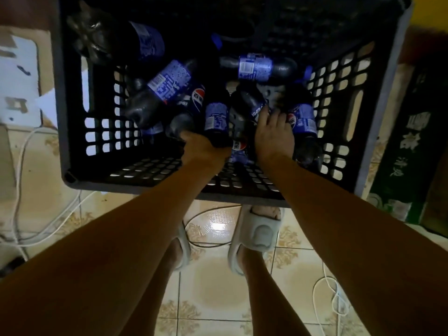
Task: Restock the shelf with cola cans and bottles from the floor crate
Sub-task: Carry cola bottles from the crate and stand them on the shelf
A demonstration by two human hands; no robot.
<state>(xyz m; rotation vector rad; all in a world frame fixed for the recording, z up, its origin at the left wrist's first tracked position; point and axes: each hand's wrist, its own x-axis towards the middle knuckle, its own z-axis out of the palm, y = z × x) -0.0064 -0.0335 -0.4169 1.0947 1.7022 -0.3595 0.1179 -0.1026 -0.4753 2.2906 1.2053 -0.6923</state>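
Observation:
A black slotted plastic crate (pixel 72 141) stands on the tiled floor and holds several dark cola bottles with blue labels, lying at all angles. My left hand (pixel 202 151) is inside the crate and grips the base of one bottle (pixel 217 120) that points away from me. My right hand (pixel 272 132) reaches in beside it, its fingers curled over another bottle (pixel 252 104) near the middle. One more bottle (pixel 303 122) lies just right of that hand, and another (pixel 257 67) lies crosswise further back. No cans and no shelf are in view.
My feet in pale slippers (pixel 257 235) stand right at the crate's near edge. White cables (pixel 36 214) trail over the floor at left and lower right. Cardboard and paper (pixel 21 76) lie left of the crate; a dark green box (pixel 409 146) stands to its right.

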